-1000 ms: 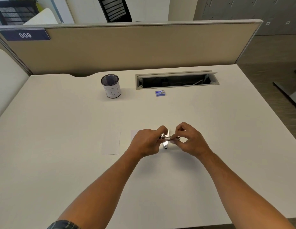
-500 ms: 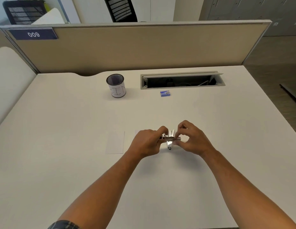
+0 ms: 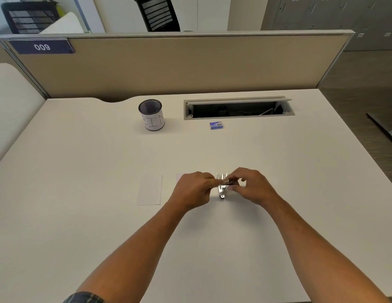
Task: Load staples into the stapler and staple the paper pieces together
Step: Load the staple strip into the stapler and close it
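Wide white desk [image 3: 81, 215], backed by a tan divider panel [image 3: 190, 66] bearing a blue "009" label [image 3: 41, 47]; black mesh chair [image 3: 160, 14] and grey lockers [image 3: 335, 16] beyond. Open cable slot [image 3: 238, 108] set into the desk's far side; mesh pen cup [image 3: 151, 114] to its left; small blue staple box [image 3: 216, 125] just in front. Sheet of paper [image 3: 150, 190] lying flat, left of the hands. Left hand [image 3: 191, 191] and right hand [image 3: 254, 186], fingers curled, pinching a thin dark strip above the silver stapler [image 3: 222, 190] at mid-desk.
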Motion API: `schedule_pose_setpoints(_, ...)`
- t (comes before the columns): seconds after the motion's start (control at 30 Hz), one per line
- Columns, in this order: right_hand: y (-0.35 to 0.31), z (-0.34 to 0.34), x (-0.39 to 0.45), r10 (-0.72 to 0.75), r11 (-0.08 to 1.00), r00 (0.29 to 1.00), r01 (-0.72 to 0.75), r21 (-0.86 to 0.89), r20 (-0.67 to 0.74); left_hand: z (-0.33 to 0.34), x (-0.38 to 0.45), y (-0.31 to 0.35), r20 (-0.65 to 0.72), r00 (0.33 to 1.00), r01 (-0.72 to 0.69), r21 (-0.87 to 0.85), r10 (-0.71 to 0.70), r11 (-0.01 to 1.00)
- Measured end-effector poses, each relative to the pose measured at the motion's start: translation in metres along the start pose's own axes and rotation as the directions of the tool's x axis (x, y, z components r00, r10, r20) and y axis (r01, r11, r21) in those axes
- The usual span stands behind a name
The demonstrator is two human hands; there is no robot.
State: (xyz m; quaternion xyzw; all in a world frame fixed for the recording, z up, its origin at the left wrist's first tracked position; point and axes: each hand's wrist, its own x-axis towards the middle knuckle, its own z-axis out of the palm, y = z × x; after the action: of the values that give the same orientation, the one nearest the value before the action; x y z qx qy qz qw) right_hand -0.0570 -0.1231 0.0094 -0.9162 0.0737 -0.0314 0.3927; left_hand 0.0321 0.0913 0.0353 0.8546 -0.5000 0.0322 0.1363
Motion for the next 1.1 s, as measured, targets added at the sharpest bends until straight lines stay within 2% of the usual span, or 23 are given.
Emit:
schedule_pose_setpoints(0.17, -0.002, -0.005, -0.003, 0.056, 0.979, 0.998, -0.048, 0.198, -0.038, 0.001, 0.001, 0.001, 0.006, 1.0, -0.008, 0.006, 0.008, 1.0)
schedule_pose_setpoints(0.47, -0.002, -0.001, -0.007, 0.05, 0.965, 0.996, -0.027, 0.262, -0.08, -0.001, -0.001, 0.005, 0.024, 0.998, -0.054, 0.029, 0.053, 0.998)
schedule_pose_setpoints(0.6, -0.007, -0.003, -0.011, 0.08, 0.954, 0.987, -0.036, 0.299, -0.137, -0.002, -0.005, 0.004, -0.05, 0.998, -0.042, -0.028, 0.041, 0.999)
schedule_pose_setpoints(0.67, -0.008, -0.007, -0.011, 0.102, 0.915, 0.992, -0.063, 0.399, -0.078, 0.0, -0.008, 0.005, -0.093, 0.995, -0.042, -0.036, 0.038, 0.998)
schedule_pose_setpoints(0.73, -0.009, -0.011, -0.009, 0.125, 0.864, 0.991, -0.132, 0.487, 0.047, 0.002, -0.011, 0.006, -0.134, 0.991, -0.03, -0.045, 0.024, 0.999)
schedule_pose_setpoints(0.83, -0.009, -0.011, -0.006, 0.136, 0.837, 0.975, -0.209, 0.505, 0.178, 0.006, -0.014, 0.005, -0.179, 0.984, 0.0, -0.08, -0.015, 0.997)
schedule_pose_setpoints(1.0, -0.011, -0.01, -0.005, 0.179, 0.745, 0.946, -0.309, 0.591, 0.27, 0.008, -0.017, 0.006, -0.198, 0.98, 0.017, -0.094, -0.035, 0.995)
schedule_pose_setpoints(1.1, -0.011, -0.006, -0.003, 0.197, 0.757, 0.944, -0.317, 0.571, 0.263, 0.008, -0.016, 0.008, -0.199, 0.979, 0.03, -0.082, -0.046, 0.996)
